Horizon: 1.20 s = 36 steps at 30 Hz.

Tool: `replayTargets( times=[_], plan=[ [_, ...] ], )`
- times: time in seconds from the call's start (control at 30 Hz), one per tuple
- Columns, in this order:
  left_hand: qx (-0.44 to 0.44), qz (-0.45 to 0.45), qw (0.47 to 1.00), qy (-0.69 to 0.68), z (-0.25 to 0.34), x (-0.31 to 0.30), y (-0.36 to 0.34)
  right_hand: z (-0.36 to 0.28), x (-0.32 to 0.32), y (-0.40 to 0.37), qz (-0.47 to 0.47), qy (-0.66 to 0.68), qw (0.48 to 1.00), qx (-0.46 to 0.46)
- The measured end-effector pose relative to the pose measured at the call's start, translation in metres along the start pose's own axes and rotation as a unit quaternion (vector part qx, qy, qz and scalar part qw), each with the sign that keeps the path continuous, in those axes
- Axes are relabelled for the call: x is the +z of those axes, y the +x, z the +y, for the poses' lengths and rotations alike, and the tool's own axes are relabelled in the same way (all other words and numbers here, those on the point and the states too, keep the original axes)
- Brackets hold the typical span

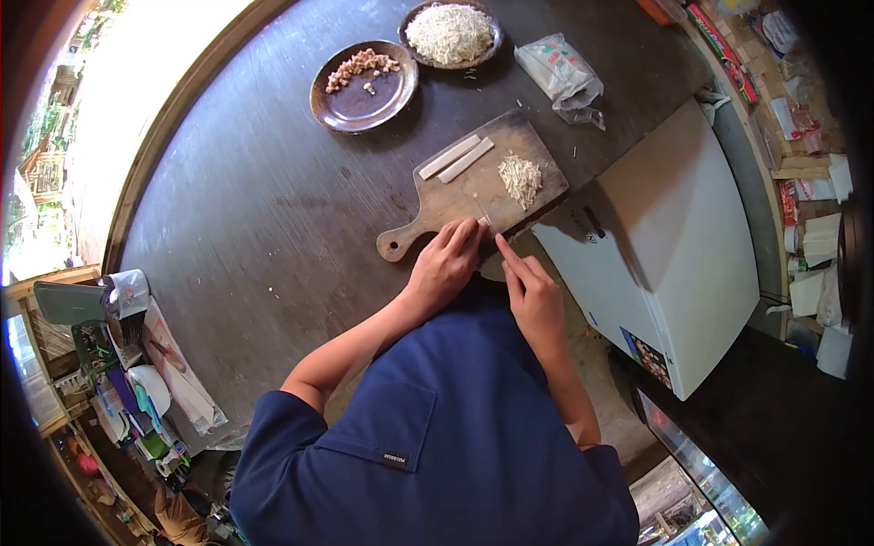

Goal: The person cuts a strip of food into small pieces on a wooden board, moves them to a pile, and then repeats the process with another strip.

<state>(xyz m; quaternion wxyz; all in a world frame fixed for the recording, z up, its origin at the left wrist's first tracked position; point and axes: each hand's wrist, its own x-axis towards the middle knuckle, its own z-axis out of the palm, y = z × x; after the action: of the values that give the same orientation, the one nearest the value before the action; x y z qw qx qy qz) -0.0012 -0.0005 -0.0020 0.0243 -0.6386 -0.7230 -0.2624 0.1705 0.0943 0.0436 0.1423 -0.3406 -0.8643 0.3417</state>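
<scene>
A wooden cutting board (492, 196) with a handle lies at the table's near edge. On it are two long pale strips (455, 158) side by side and a pile of thin pale matchsticks (521, 180). My left hand (444, 266) is closed at the board's near side, fingertips pressing a pale strip (483, 221) mostly hidden under them. My right hand (533, 293) grips a knife (492, 229), its index finger stretched along the blade's back. The handle is hidden in the palm, and the thin blade meets the end of the strip.
Beyond the board, a brown plate (371, 116) bears chopped brownish pieces, and a second plate (497, 47) is heaped with white shreds. A plastic bag (557, 75) lies right of them. A white refrigerator (674, 209) stands at the right; kitchen items crowd a rack (137, 382) at left.
</scene>
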Motion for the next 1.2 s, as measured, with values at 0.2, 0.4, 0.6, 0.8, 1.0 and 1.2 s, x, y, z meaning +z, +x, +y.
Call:
replayTargets(
  times=[0.2,0.4,0.6,0.8,1.0,1.2],
  plan=[
    [-0.004,0.005,1.000,-0.012,0.003,0.000,0.000,0.000,-0.012,-0.028,-0.022,-0.021,0.999,0.029],
    [-0.004,0.012,0.999,-0.032,0.005,-0.002,0.001,0.003,0.006,-0.005,0.002,-0.011,1.000,0.018],
    [0.005,-0.010,1.000,-0.005,0.001,0.002,-0.002,-0.003,-0.007,-0.021,-0.002,-0.018,1.000,0.024],
    [-0.006,0.010,1.000,-0.017,0.002,0.000,-0.001,0.004,0.004,-0.024,-0.011,-0.021,0.998,0.050],
    [-0.007,-0.017,1.000,0.002,0.000,0.003,-0.004,-0.003,0.013,0.004,0.007,-0.014,1.000,0.024],
    [0.030,-0.008,0.999,0.037,-0.001,0.002,-0.005,-0.004,-0.009,-0.030,-0.017,-0.005,0.999,0.041]
  ],
)
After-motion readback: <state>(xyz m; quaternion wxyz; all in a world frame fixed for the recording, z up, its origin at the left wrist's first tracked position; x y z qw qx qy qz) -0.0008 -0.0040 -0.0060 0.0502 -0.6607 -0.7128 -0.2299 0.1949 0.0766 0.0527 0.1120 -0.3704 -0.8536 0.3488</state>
